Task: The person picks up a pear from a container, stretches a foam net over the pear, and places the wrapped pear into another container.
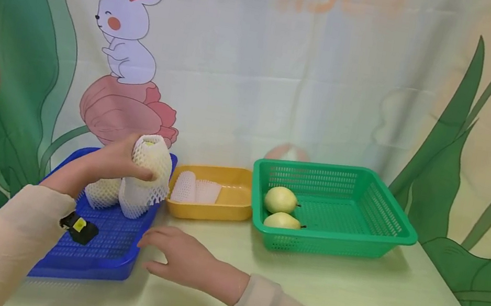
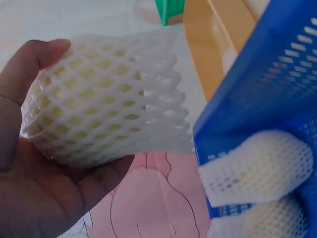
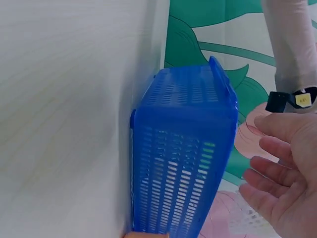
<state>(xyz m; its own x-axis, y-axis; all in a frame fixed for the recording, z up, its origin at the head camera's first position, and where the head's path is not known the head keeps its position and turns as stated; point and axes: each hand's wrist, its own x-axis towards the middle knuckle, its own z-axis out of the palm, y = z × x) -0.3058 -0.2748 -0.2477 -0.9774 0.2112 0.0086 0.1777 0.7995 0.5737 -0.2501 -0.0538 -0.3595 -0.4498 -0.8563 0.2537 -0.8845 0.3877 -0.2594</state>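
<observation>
My left hand grips a pale yellow pear in a white foam net, raised over the far right part of the blue basket. In the left wrist view, thumb and fingers wrap the pear's end, and the net's loose end extends beyond the fruit. Two more netted pears lie inside the blue basket. Close to that basket's right side, my right hand hovers with fingers loosely bent and nothing in its grasp. The right wrist view shows its palm beside the basket wall.
A yellow tray with white foam nets stands between the two baskets. The green basket on the right holds two bare pears at its left end. Behind the table hangs a printed cloth.
</observation>
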